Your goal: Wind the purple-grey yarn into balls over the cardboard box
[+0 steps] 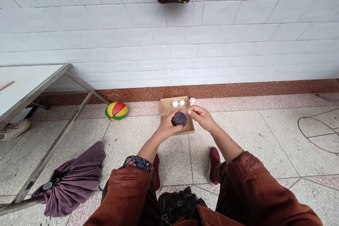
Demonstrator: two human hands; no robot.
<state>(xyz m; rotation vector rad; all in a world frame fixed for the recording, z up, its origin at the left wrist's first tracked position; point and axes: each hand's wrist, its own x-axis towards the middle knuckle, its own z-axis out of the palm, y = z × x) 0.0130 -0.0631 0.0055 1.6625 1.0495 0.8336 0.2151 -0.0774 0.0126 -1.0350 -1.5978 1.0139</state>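
Plainly grips the dark yarn ball (179, 119) in the left hand (168, 122), over the box (190, 127), with fingers along the far side and thumb along the near side. Holds the right hand (201, 117) just to the right of that ball, near the box's right edge, with thumb and forefinger narrow at the tips; cannot tell about a full closing there, or about any strand between them. Inside the box, toward its far side, shows two white balls (175, 103) with loose strands. Just outside the box's far right corner, one more white ball (192, 101). To the left of the box, on the floor, a toy ball (116, 111); farther left and nearer, a purple umbrella (76, 180). Well to the box's right, a wire frame (321, 136).
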